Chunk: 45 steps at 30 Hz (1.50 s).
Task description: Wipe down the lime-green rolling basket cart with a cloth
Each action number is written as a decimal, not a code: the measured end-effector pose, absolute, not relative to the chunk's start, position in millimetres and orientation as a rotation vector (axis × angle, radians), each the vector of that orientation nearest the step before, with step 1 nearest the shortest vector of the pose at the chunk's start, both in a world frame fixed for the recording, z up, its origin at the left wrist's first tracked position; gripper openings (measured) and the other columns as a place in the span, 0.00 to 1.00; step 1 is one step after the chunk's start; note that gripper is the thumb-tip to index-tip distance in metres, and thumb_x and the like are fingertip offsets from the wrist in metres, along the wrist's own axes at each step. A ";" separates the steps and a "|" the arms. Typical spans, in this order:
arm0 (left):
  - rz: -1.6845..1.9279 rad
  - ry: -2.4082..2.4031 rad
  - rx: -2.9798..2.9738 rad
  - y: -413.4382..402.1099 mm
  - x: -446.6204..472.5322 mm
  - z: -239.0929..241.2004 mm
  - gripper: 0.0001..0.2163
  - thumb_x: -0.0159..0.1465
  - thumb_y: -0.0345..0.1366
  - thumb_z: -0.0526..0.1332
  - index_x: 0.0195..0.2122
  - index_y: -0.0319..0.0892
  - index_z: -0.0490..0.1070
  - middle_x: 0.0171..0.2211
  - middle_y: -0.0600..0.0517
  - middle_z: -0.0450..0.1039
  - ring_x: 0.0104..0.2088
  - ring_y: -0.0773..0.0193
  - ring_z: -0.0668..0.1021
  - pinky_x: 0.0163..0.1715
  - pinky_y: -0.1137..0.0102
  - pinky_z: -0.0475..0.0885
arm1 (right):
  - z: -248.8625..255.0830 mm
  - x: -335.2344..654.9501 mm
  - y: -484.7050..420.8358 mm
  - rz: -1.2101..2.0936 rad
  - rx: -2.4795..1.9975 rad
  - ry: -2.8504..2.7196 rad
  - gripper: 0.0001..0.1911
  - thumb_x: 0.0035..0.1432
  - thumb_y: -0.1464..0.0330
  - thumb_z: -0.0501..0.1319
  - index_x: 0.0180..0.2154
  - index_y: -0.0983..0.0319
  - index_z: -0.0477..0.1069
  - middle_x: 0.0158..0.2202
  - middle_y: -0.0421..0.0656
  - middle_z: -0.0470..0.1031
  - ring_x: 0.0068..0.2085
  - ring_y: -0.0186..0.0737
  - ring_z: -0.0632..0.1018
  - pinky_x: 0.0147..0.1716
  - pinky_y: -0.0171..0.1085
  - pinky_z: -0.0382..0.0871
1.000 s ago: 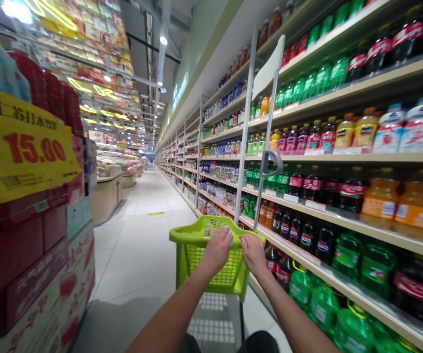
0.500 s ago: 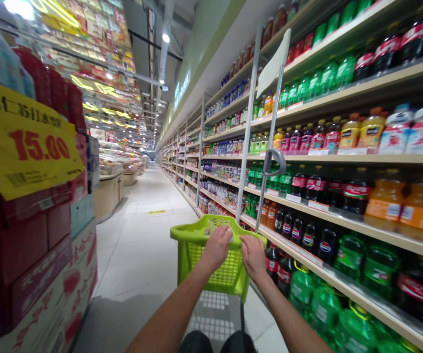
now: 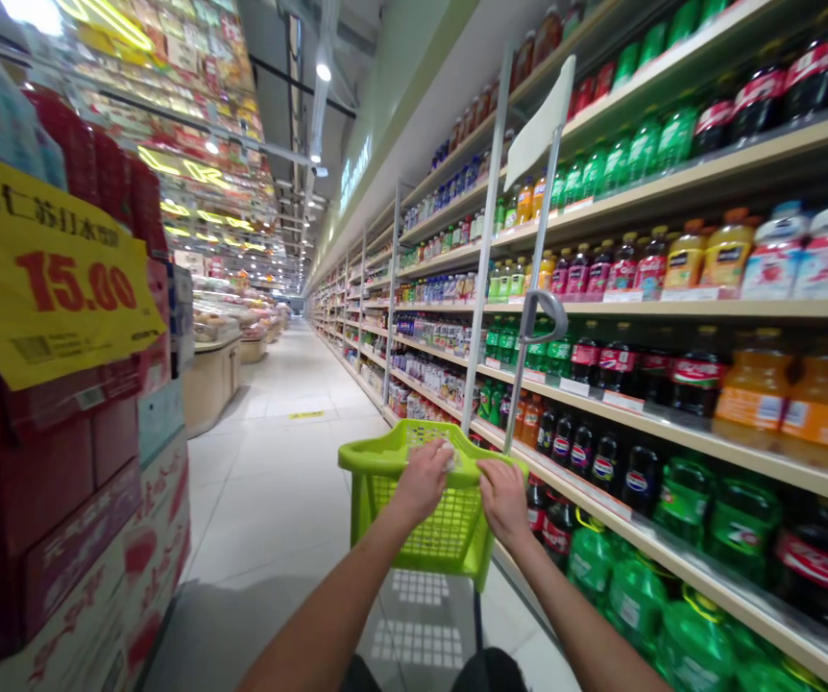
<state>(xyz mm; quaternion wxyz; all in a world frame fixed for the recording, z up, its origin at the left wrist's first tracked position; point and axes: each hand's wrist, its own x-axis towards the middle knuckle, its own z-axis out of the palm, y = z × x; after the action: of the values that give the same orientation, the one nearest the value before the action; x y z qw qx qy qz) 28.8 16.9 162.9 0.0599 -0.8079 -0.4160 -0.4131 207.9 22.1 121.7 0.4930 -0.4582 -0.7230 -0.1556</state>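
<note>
In front of me stands a bright green plastic shopping cart (image 3: 435,543) with a latticed basket, its near rim towards me. My left hand (image 3: 421,481) is closed around a crumpled white tissue or cloth (image 3: 447,454) at the middle of that rim. At the rim's right end, my right hand (image 3: 504,495) has its fingers curled over the green edge. Beside the right hand rises a thin metal pole (image 3: 533,356) bearing a looped grey handle (image 3: 545,317) and a white panel (image 3: 540,125). Where the pole's foot is fixed is hidden.
Long shelves (image 3: 622,415) of bottled drinks run along the right side, close to the cart. At left, stacked boxes (image 3: 83,452) carry a yellow price sign (image 3: 54,269). A tiled aisle (image 3: 277,461) stretches ahead, past wooden display stands (image 3: 212,384).
The cart and both hands have shifted slightly to the right in view. More of the white tissue shows at my left hand. My grip on the rim looks the same.
</note>
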 end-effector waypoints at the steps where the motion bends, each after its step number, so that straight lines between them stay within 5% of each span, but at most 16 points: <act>1: -1.218 -1.229 -2.473 17.3 27.2 164.2 0.21 0.51 0.23 0.50 0.46 0.42 0.65 0.52 0.48 0.63 0.52 0.62 0.65 0.54 0.62 0.60 | 121.2 210.1 22.7 -0.383 -1.107 -1.756 0.15 0.57 0.68 0.46 0.39 0.62 0.69 0.40 0.45 0.73 0.45 0.43 0.70 0.51 0.49 0.51; 8: -1.427 -1.743 -1.928 25.9 -68.9 161.9 0.18 0.51 0.24 0.48 0.43 0.39 0.66 0.45 0.45 0.67 0.50 0.59 0.67 0.52 0.61 0.62 | 120.1 210.9 22.1 -0.377 -1.096 -1.705 0.15 0.56 0.69 0.47 0.38 0.61 0.70 0.39 0.44 0.74 0.44 0.43 0.70 0.52 0.48 0.50; 15: -1.353 -1.366 -2.326 20.5 -6.9 150.0 0.23 0.49 0.21 0.49 0.47 0.41 0.64 0.53 0.48 0.62 0.54 0.62 0.64 0.55 0.61 0.59 | 120.5 213.6 21.5 -0.383 -1.087 -1.719 0.14 0.56 0.67 0.48 0.38 0.62 0.69 0.40 0.45 0.74 0.44 0.43 0.70 0.51 0.48 0.51; 23: -1.396 -1.749 -2.003 23.6 -49.2 165.1 0.18 0.52 0.24 0.48 0.44 0.39 0.66 0.45 0.45 0.68 0.48 0.59 0.69 0.50 0.60 0.63 | 120.6 209.4 18.8 -0.352 -1.107 -1.686 0.13 0.55 0.67 0.48 0.38 0.62 0.69 0.39 0.45 0.73 0.44 0.44 0.70 0.52 0.50 0.49; 29: -1.248 -1.343 -2.484 20.4 30.7 168.5 0.19 0.53 0.24 0.49 0.46 0.43 0.65 0.50 0.49 0.65 0.51 0.63 0.66 0.53 0.62 0.60 | 123.0 206.2 16.2 -0.338 -1.099 -1.715 0.13 0.55 0.68 0.48 0.38 0.61 0.69 0.40 0.44 0.73 0.45 0.43 0.70 0.52 0.49 0.49; 37: -1.276 -1.809 -2.172 22.7 -32.1 181.4 0.18 0.55 0.24 0.47 0.45 0.38 0.64 0.44 0.45 0.69 0.46 0.59 0.70 0.49 0.59 0.63 | 122.5 202.5 16.0 -0.312 -1.070 -1.669 0.13 0.55 0.68 0.48 0.38 0.61 0.69 0.39 0.44 0.74 0.44 0.42 0.70 0.53 0.49 0.49; 41: -1.159 -1.513 -2.427 17.1 26.0 178.5 0.16 0.55 0.25 0.49 0.45 0.41 0.65 0.49 0.48 0.67 0.50 0.64 0.68 0.51 0.65 0.62 | 121.7 202.3 15.5 -0.346 -1.066 -1.670 0.14 0.55 0.68 0.48 0.39 0.60 0.69 0.40 0.44 0.73 0.45 0.42 0.70 0.53 0.49 0.49; 45: -1.044 -1.419 -2.476 12.2 41.1 180.0 0.18 0.57 0.26 0.49 0.48 0.43 0.63 0.52 0.48 0.64 0.53 0.62 0.65 0.54 0.59 0.57 | 122.7 210.0 13.8 -0.363 -1.082 -1.718 0.14 0.55 0.68 0.48 0.40 0.60 0.69 0.41 0.44 0.73 0.46 0.42 0.70 0.53 0.49 0.51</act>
<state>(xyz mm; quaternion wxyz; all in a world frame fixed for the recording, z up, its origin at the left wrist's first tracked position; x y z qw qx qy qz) 41.1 12.2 180.0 0.0514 -0.8137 -0.4664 -0.3431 210.0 13.8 122.7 0.5135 -0.4502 -0.7147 -0.1511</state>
